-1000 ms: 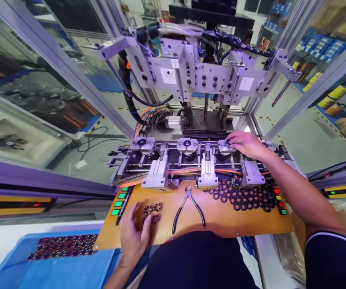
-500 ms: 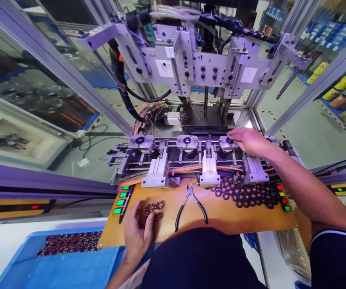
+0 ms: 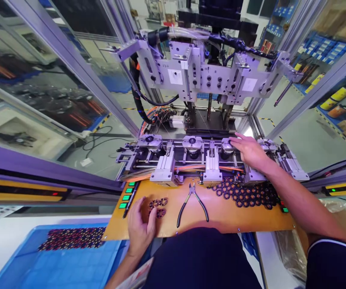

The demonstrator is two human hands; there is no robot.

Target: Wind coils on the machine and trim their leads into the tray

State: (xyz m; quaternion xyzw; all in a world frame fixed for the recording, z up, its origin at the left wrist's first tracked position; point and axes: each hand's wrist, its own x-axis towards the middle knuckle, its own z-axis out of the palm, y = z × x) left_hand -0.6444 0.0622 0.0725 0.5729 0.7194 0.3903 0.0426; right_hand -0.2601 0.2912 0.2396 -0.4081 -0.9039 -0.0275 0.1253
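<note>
My right hand (image 3: 249, 151) reaches over the machine's row of round fixtures and rests on the third fixture (image 3: 227, 145), fingers curled over it; whether they hold a part is hidden. My left hand (image 3: 141, 225) lies flat on the orange board (image 3: 221, 218), fingers spread, just beside three wound black rings (image 3: 157, 205). A heap of several bare black rings (image 3: 245, 196) lies under my right forearm. Two other fixtures (image 3: 192, 142) stand to the left, each with a ring on top.
Black-handled cutters (image 3: 192, 204) lie mid-board. Green buttons (image 3: 126, 197) line the board's left edge, coloured buttons (image 3: 284, 208) the right. A blue bin (image 3: 70, 265) with several wound rings sits lower left. The winding head (image 3: 209, 76) hangs above, behind aluminium frame posts.
The view shifted slightly; my right hand stays on the third fixture and my left hand stays on the board by the wound rings.
</note>
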